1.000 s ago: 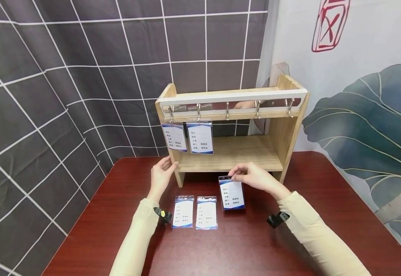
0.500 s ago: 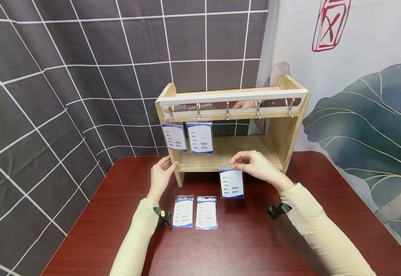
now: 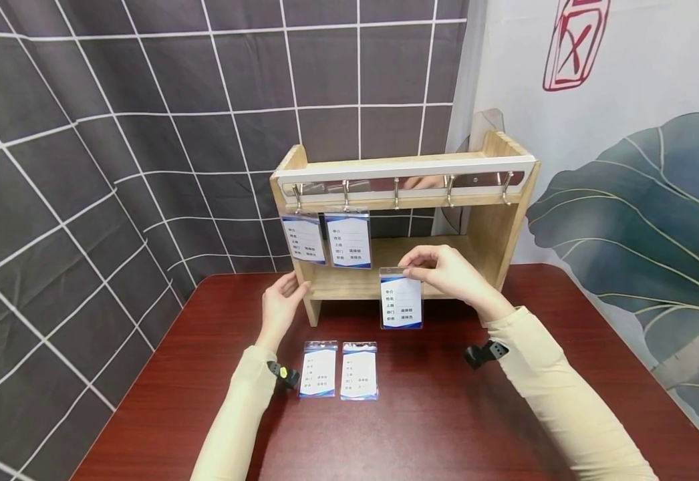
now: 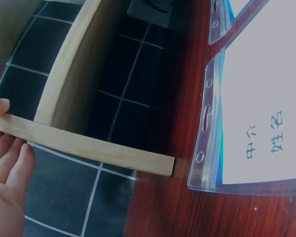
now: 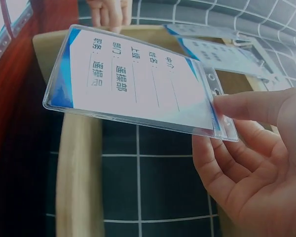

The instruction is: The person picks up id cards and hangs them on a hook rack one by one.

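My right hand pinches a badge holder by the clear strip at its top corner, thumb on the front and fingers behind. The badge, white with blue corners and printed text, is upright in front of the wooden rack. In the right wrist view the held badge shows its slotted end by the thumb. My left hand grips the rack's left side panel; in the left wrist view the thumb and fingers of this hand lie on either side of the panel edge.
Two badges hang at the rack's left, a left one and a right one. Metal hooks line the white rail. Two more badges, one left and one right, lie on the red-brown table.
My right hand has risen with the badge, from close over the table up to the height of the rack's lower shelf. The left hand stays at the rack's side.
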`<state>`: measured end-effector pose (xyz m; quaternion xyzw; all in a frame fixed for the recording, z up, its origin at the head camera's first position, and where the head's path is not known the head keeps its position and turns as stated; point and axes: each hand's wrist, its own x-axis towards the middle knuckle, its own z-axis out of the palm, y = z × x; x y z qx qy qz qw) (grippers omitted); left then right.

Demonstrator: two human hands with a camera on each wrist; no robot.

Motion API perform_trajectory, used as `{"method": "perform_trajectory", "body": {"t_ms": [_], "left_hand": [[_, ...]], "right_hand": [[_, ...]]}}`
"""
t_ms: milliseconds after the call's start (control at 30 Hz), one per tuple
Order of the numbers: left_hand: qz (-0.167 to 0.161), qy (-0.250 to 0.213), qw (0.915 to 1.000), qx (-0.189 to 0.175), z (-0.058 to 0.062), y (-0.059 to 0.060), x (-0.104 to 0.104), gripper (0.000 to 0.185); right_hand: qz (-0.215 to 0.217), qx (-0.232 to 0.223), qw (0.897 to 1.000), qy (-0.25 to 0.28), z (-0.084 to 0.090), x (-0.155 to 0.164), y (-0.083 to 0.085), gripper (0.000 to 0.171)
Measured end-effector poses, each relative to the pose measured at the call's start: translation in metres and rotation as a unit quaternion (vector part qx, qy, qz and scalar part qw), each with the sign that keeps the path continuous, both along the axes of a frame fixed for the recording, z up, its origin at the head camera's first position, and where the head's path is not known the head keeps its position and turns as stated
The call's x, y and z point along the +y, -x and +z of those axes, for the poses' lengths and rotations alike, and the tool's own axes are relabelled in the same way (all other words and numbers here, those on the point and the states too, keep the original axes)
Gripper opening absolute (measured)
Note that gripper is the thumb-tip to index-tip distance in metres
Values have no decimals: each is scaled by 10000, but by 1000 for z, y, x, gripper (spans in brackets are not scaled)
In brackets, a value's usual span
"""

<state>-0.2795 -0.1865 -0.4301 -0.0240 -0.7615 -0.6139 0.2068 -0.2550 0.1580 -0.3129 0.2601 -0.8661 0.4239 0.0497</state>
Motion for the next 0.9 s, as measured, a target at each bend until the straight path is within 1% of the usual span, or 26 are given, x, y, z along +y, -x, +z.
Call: {"method": "perform_trajectory", "body": {"t_ms": [267,400,633,767,900], "left_hand": [[13,-12,9999,121,-2,2,0,43],[2,-62,9999,150,-2,2,0,43],[24,-4,9999,121,-3,3,-1,46],[28,-26,9999,126,-2,2,-1,45],[4,-59,9999,140,-2,2,0,43]], "right_hand": [[-132,167,9998,6,16,1,0,10],[-224,267,9993,95,24,3,0,13],[-432,617,9966,341,38,4,2,15],[-509,687,9951,496,47,2,3,17],[-571,717,9944,533,54,1,4,18]]}}
